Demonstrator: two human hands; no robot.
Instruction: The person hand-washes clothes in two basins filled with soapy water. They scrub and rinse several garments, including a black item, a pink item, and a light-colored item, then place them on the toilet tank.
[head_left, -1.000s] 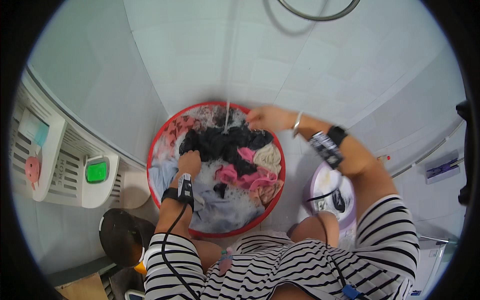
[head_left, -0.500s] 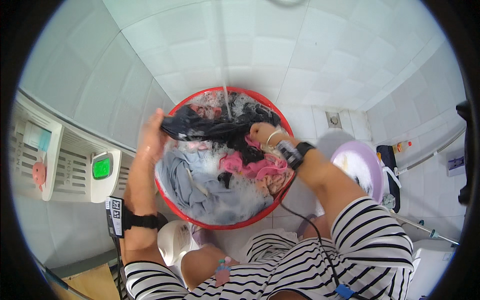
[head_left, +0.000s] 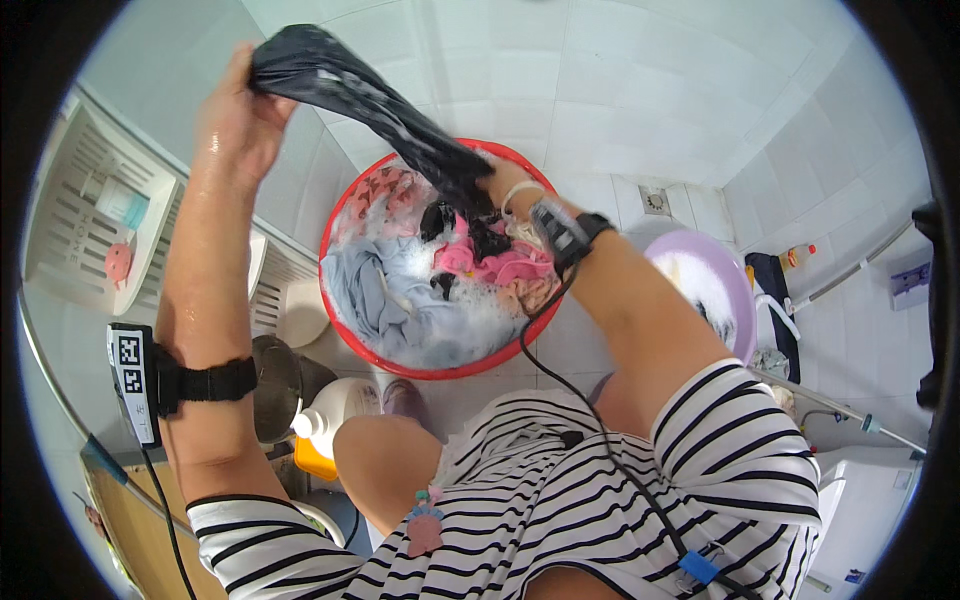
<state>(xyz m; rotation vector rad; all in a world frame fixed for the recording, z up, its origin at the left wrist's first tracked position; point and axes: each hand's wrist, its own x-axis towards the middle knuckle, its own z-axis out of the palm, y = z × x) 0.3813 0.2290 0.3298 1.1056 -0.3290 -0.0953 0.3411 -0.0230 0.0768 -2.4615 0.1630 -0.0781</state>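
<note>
A wet black garment (head_left: 365, 100) is stretched between my hands, above a red tub (head_left: 450, 373). My left hand (head_left: 246, 125) is raised at the upper left, its fingers closed on one end. The other end is in my right hand (head_left: 507, 186), low over the far right part of the tub; the garment partly hides those fingers. Suds and soaking clothes fill the tub. A light blue-grey garment (head_left: 375, 300) lies on the left, a pink piece (head_left: 510, 267) on the right and a patterned red piece (head_left: 385, 190) at the far left.
Right of the tub stands a lilac basin (head_left: 743, 300) holding suds. White slotted wall baskets (head_left: 75, 235) line the left wall. A white jug (head_left: 345, 405) stands near my left knee. A floor drain (head_left: 655, 200) lies at the far right, and a bottle (head_left: 797, 257) is by the right wall.
My left hand has risen up and away from the tub, drawing the black garment out of the suds and stretching it upward. My right hand has stayed over the tub, shifting slightly.
</note>
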